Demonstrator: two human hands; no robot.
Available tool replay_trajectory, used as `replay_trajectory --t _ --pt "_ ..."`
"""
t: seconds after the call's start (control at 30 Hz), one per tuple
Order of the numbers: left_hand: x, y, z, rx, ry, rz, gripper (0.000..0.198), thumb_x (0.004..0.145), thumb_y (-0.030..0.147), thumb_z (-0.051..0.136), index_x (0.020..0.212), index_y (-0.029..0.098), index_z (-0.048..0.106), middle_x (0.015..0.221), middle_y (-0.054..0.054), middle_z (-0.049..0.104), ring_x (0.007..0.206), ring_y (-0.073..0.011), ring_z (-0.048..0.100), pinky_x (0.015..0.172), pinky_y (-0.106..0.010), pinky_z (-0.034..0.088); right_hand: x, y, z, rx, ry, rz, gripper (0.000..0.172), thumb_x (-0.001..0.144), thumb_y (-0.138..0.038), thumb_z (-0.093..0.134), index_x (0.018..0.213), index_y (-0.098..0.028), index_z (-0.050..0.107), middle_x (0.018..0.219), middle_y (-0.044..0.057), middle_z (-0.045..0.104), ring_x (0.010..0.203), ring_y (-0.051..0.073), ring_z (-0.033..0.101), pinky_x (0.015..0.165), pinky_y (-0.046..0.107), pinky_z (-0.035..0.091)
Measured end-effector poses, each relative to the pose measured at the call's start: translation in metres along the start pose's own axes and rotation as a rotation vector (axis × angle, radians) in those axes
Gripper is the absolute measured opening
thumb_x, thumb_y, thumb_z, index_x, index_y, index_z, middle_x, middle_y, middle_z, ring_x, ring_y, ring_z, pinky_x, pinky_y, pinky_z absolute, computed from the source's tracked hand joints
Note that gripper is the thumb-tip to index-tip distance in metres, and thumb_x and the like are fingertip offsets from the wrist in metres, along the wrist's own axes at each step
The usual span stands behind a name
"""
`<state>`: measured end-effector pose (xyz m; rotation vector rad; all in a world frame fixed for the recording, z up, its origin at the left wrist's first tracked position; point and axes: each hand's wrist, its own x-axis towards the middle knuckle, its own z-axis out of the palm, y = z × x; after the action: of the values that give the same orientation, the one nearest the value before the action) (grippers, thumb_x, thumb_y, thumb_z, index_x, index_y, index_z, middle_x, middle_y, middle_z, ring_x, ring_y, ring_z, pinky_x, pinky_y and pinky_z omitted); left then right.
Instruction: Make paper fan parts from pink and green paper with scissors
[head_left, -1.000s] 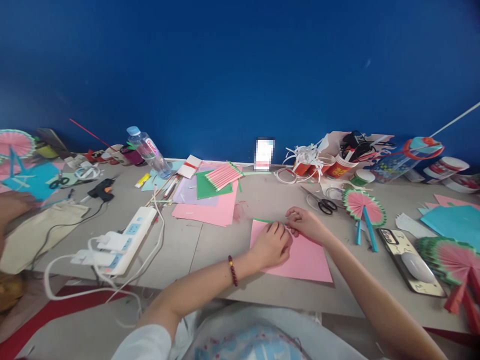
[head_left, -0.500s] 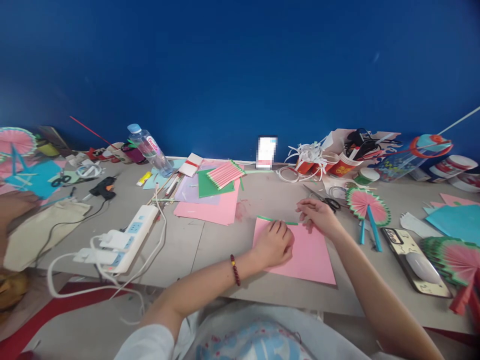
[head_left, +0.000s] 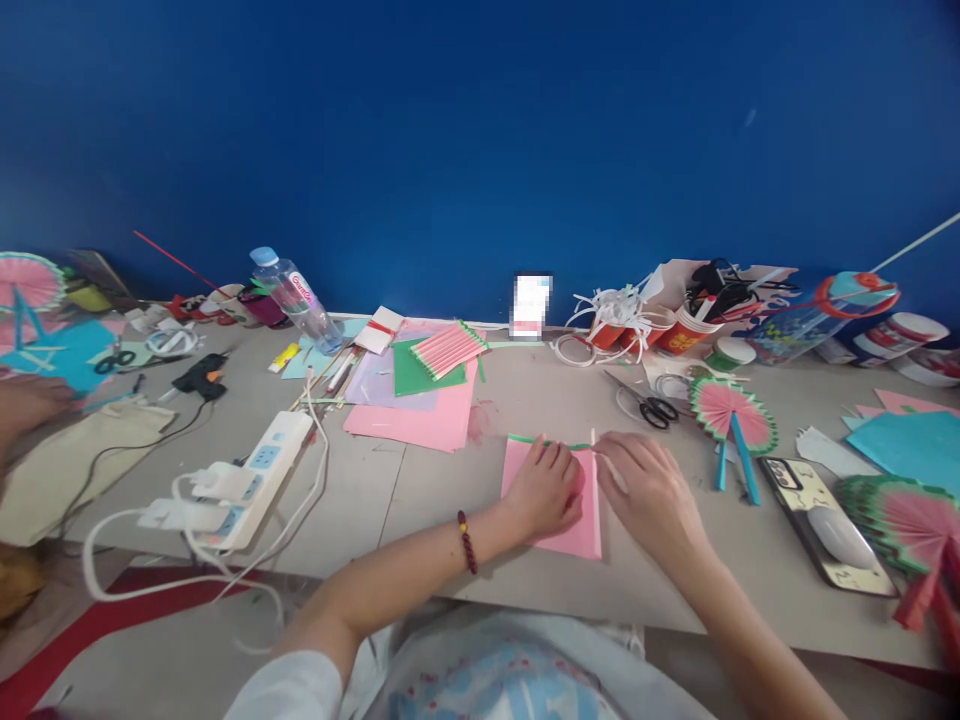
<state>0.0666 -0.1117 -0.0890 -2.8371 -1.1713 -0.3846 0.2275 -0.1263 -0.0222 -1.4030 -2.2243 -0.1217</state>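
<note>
A pink sheet (head_left: 559, 540) with a green strip along its far edge lies on the table in front of me. My left hand (head_left: 546, 487) presses on it, its fingers curled with nothing visible inside them. At the sheet's right side, my right hand (head_left: 645, 490) pinches the far corner of the paper, where a narrow flap is turned up along the right edge. Beyond my right hand lie black-handled scissors (head_left: 658, 410). A pleated pink and green strip (head_left: 450, 350) rests on a green sheet (head_left: 409, 370) farther back.
A power strip (head_left: 262, 470) with white cables lies to the left. A phone (head_left: 795, 500) with a mouse on it and a round paper fan (head_left: 731, 415) are on the right. Paper cups (head_left: 682, 335) and a bottle (head_left: 300, 300) stand behind. Another person's hand (head_left: 34, 405) is far left.
My right hand has come down onto the sheet's far right corner and taken hold of it. The right part of the sheet is now folded over, so the sheet looks narrower.
</note>
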Motion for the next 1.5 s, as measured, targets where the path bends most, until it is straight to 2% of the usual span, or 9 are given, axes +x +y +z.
replay_trajectory --t 0.17,0.33,0.47,0.57,0.67,0.77,1.0,1.13,1.5 --pt "0.000 -0.002 0.003 0.000 -0.024 0.032 0.051 0.083 0.032 0.048 0.122 -0.001 0.051 0.125 -0.025 0.051 0.117 -0.0344 0.045 0.108 -0.049 0.025 -0.025 0.002 0.013 -0.074 -0.184 -0.001 0.022 0.090 -0.015 0.042 0.095 -0.019 0.063 0.082 0.006 0.068 0.072 0.020 0.061 0.065 0.031 0.044" --pt "0.001 0.000 0.000 0.019 -0.047 0.044 0.051 0.084 0.034 0.048 0.126 0.005 0.049 0.125 -0.023 0.050 0.115 -0.0346 0.046 0.104 -0.049 0.028 -0.034 -0.010 -0.004 0.020 0.081 0.004 0.023 0.090 -0.014 0.044 0.106 -0.019 0.060 0.096 0.009 0.066 0.090 0.022 0.060 0.081 0.036 0.047" --pt "0.002 0.003 -0.002 0.059 -0.031 0.075 0.060 0.089 0.040 0.043 0.144 0.021 0.031 0.122 -0.019 0.053 0.115 -0.0351 0.046 0.098 -0.052 0.031 -0.038 -0.040 -0.013 0.178 0.055 -0.181 0.030 0.088 -0.009 0.044 0.111 -0.020 0.059 0.103 0.009 0.067 0.099 0.021 0.061 0.086 0.035 0.047" --pt "0.002 0.005 0.001 0.068 -0.032 0.073 0.060 0.089 0.044 0.044 0.145 0.026 0.033 0.122 -0.018 0.053 0.116 -0.0362 0.045 0.096 -0.053 0.031 -0.045 -0.047 -0.005 0.108 -0.107 -0.037 0.027 0.092 -0.015 0.039 0.105 -0.021 0.062 0.100 0.009 0.069 0.091 0.021 0.064 0.078 0.033 0.048" --pt "0.002 0.006 0.002 0.038 -0.016 0.031 0.053 0.089 0.039 0.045 0.140 0.026 0.041 0.122 -0.017 0.053 0.114 -0.0345 0.045 0.096 -0.051 0.032 -0.054 -0.033 0.003 -0.122 -0.265 0.184 0.027 0.093 -0.024 0.039 0.102 -0.020 0.064 0.092 0.009 0.071 0.074 0.021 0.064 0.072 0.034 0.044" --pt "0.002 0.006 0.003 0.013 -0.010 0.028 0.052 0.087 0.035 0.049 0.137 0.024 0.045 0.123 -0.017 0.053 0.115 -0.0338 0.045 0.097 -0.051 0.033 -0.061 -0.014 0.007 -0.256 -0.361 0.272 0.028 0.093 -0.026 0.039 0.101 -0.018 0.064 0.083 0.008 0.072 0.065 0.020 0.063 0.073 0.035 0.041" --pt "0.003 0.007 0.004 0.064 -0.022 0.036 0.046 0.088 0.039 0.048 0.130 0.019 0.051 0.123 -0.017 0.054 0.118 -0.0344 0.046 0.097 -0.050 0.035 -0.052 -0.006 0.027 -0.105 -0.356 0.343 0.038 0.092 -0.020 0.033 0.123 -0.019 0.055 0.094 0.008 0.067 0.077 0.019 0.064 0.058 0.027 0.042" --pt "0.004 0.007 0.003 0.068 -0.044 0.034 0.048 0.088 0.038 0.049 0.130 0.016 0.050 0.125 -0.020 0.054 0.119 -0.0351 0.046 0.098 -0.050 0.035 -0.039 -0.003 0.037 -0.133 -0.446 0.360 0.046 0.093 -0.017 0.033 0.137 -0.020 0.046 0.096 0.008 0.066 0.079 0.019 0.066 0.054 0.026 0.038" --pt "0.003 0.007 0.005 0.060 -0.025 0.018 0.048 0.089 0.036 0.045 0.130 0.010 0.050 0.126 -0.022 0.054 0.120 -0.0352 0.047 0.099 -0.049 0.034 -0.024 0.003 0.040 -0.175 -0.539 0.359 0.048 0.093 -0.020 0.035 0.139 -0.025 0.045 0.103 0.008 0.069 0.072 0.018 0.068 0.052 0.025 0.037"
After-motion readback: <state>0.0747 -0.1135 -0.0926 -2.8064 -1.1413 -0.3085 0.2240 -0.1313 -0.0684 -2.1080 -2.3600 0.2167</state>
